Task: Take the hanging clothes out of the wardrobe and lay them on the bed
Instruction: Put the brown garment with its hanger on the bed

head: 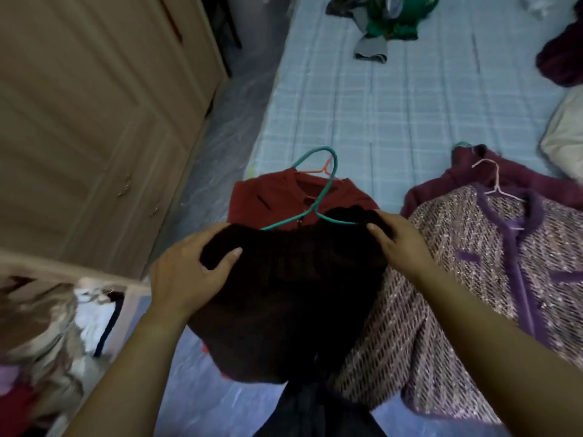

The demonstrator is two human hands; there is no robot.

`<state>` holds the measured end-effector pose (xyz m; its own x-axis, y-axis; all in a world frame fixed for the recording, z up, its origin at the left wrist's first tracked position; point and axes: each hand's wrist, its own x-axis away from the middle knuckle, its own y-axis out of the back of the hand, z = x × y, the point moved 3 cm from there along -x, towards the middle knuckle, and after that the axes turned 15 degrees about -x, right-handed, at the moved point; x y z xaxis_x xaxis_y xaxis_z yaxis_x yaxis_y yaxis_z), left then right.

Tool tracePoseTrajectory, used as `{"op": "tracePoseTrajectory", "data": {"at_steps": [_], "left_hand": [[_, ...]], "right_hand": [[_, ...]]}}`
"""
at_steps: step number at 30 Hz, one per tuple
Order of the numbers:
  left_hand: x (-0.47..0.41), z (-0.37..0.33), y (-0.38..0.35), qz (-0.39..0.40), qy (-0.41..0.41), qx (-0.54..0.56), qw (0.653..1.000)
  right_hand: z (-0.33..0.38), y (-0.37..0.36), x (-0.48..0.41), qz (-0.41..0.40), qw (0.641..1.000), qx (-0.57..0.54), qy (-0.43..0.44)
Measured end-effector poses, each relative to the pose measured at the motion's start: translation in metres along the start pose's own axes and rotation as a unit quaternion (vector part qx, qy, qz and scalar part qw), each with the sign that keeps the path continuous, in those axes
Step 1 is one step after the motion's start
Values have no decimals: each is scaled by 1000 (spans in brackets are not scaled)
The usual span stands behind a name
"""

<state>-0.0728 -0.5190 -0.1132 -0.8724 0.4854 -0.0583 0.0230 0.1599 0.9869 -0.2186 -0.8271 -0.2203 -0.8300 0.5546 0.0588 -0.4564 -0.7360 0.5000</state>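
Your left hand [189, 272] and right hand [397, 244] each grip one shoulder of a dark brown knitted garment [293, 294], which hangs on a teal wire hanger [325, 184]. The hanger hook lies over a red garment [271, 197] spread on the bed with the light blue checked cover [378, 105]. Just right of your right hand lies a purple-trimmed tweed jacket [473, 279] on a pink hanger [497, 181]. A pile of green and grey clothes [394, 20] sits at the far end. Beige panelled wardrobe doors [94, 121] stand at your left.
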Motion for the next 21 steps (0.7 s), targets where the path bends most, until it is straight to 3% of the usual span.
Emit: {"op": "tracePoseTrajectory", "data": {"at_steps": [4, 10, 21], "left_hand": [[92, 30, 39, -32, 76, 37, 996], [198, 78, 69, -61, 180, 70, 979], [300, 236, 100, -60, 186, 147, 970]], "right_hand": [[44, -21, 59, -10, 996, -11, 93], [94, -56, 128, 37, 989, -10, 145], [211, -157, 247, 38, 982, 36, 182]]}}
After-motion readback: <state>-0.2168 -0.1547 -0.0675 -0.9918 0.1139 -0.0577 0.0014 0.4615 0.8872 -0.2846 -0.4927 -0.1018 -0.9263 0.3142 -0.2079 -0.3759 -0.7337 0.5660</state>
